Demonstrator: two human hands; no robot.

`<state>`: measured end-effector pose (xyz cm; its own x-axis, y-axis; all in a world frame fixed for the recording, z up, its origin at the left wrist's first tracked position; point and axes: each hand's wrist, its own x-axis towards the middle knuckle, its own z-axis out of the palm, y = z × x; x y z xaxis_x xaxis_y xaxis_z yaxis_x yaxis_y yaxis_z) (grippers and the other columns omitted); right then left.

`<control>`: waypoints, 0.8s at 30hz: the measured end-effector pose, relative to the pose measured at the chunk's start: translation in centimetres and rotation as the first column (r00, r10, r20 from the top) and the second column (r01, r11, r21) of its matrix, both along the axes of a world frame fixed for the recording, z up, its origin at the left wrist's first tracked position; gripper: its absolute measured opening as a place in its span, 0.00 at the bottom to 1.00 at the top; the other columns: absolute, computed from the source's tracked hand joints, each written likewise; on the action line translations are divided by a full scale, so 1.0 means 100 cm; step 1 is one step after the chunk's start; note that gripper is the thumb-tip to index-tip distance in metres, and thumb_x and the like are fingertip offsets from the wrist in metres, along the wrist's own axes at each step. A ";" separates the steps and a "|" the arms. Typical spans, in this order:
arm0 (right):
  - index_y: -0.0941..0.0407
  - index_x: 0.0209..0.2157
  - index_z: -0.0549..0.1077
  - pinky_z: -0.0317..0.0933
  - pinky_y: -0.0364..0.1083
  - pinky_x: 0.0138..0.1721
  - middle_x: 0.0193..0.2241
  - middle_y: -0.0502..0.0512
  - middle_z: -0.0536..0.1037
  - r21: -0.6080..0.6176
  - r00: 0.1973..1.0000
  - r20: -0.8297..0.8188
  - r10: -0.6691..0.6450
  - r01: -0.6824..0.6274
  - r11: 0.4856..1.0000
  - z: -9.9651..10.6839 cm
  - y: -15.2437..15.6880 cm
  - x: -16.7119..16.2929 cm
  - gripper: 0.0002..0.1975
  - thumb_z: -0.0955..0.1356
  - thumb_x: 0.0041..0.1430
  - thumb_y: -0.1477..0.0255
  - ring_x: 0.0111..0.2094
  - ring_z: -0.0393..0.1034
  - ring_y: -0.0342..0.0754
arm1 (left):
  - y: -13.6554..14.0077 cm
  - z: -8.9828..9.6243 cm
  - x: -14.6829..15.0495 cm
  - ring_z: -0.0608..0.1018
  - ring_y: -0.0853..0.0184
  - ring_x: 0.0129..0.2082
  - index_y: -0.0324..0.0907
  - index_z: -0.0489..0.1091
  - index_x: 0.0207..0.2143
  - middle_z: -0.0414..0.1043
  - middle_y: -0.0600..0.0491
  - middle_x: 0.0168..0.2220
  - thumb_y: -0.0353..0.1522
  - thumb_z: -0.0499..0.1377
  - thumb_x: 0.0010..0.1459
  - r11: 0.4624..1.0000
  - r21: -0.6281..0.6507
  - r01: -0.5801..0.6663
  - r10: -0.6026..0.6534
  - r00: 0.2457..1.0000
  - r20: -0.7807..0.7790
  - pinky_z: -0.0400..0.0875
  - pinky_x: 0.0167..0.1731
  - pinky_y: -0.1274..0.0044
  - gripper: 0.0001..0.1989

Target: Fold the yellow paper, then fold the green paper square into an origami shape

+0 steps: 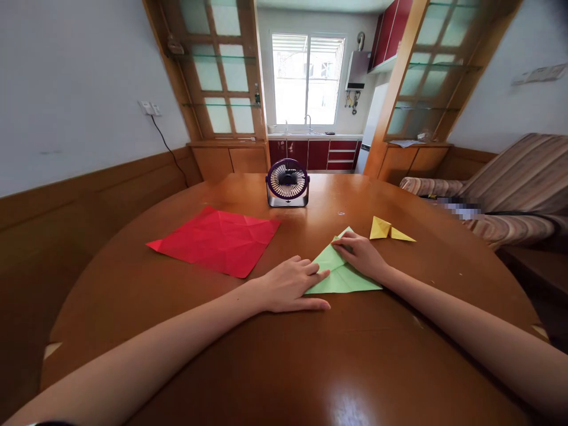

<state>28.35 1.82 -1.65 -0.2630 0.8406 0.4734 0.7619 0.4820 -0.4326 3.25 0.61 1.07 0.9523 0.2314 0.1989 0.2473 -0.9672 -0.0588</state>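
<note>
Light-green folded triangular paper [348,282] lay on the glossy brown wooden table [275,367], its upper edge pinched between the bare right hand's [360,254] thumb and fingertips. The bare left hand [286,288] was loosely spread, gripping nothing, fingers resting on the paper's nine-o'clock side. Outward from it, folded yellow paper [380,228] sat at two o'clock, a creased red paper sheet [217,241] at nine, and a round dark-purple fan [287,180] at eleven.

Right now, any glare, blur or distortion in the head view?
Head view: window mostly washed out; bright glare on the near part of the table; striped armchair looks stretched toward the right edge, with a pixelated patch over part of it; green paper reads clearly, no obvious blur.
</note>
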 end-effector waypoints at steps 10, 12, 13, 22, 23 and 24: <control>0.55 0.38 0.79 0.66 0.49 0.42 0.37 0.57 0.77 -0.025 0.999 -0.034 0.010 -0.010 1.000 -0.001 0.002 0.003 0.11 0.64 0.63 0.70 0.36 0.73 0.49 | 0.005 0.007 0.035 0.79 0.57 0.33 0.37 0.62 0.60 0.77 0.44 0.36 0.58 0.43 0.61 0.992 -0.046 -0.117 0.110 0.985 -0.134 0.64 0.30 0.73 0.40; 0.55 0.39 0.79 0.67 0.49 0.42 0.37 0.57 0.77 -0.029 0.999 -0.030 0.011 -0.012 1.000 -0.001 0.003 0.004 0.11 0.64 0.63 0.70 0.36 0.73 0.49 | 0.005 0.008 0.035 0.79 0.57 0.34 0.37 0.63 0.60 0.77 0.45 0.36 0.56 0.43 0.63 0.991 -0.052 -0.123 0.115 0.985 -0.131 0.64 0.30 0.74 0.37; 0.56 0.39 0.79 0.67 0.49 0.42 0.37 0.57 0.77 -0.029 0.999 -0.030 0.013 -0.013 0.999 -0.001 0.003 0.004 0.11 0.64 0.63 0.70 0.36 0.73 0.49 | 0.005 0.008 0.033 0.79 0.57 0.34 0.38 0.64 0.59 0.77 0.45 0.36 0.55 0.44 0.63 0.992 -0.051 -0.119 0.112 0.986 -0.121 0.64 0.30 0.74 0.36; 0.54 0.39 0.79 0.67 0.48 0.41 0.36 0.56 0.77 -0.015 0.999 -0.038 0.032 -0.033 0.999 0.001 0.001 0.005 0.11 0.64 0.63 0.69 0.36 0.73 0.48 | -0.001 0.013 0.002 0.75 0.63 0.32 0.42 0.74 0.48 0.73 0.49 0.31 0.44 0.46 0.68 0.997 -0.052 -0.062 0.059 0.997 -0.047 0.64 0.34 0.74 0.22; 0.55 0.39 0.79 0.67 0.49 0.41 0.36 0.56 0.77 -0.017 0.999 -0.040 0.033 -0.034 0.999 0.001 0.000 0.004 0.11 0.64 0.63 0.69 0.36 0.73 0.49 | -0.002 0.014 -0.003 0.74 0.64 0.32 0.42 0.74 0.47 0.72 0.50 0.31 0.43 0.46 0.68 0.996 -0.062 -0.066 0.063 0.997 -0.046 0.63 0.34 0.74 0.22; 0.55 0.38 0.79 0.67 0.49 0.41 0.36 0.57 0.77 -0.020 0.999 -0.041 0.036 -0.037 0.999 0.001 0.000 0.004 0.12 0.64 0.63 0.69 0.36 0.73 0.49 | -0.003 0.014 -0.008 0.74 0.64 0.32 0.42 0.75 0.45 0.72 0.50 0.30 0.43 0.45 0.69 0.994 -0.082 -0.067 0.064 0.997 -0.039 0.62 0.34 0.74 0.22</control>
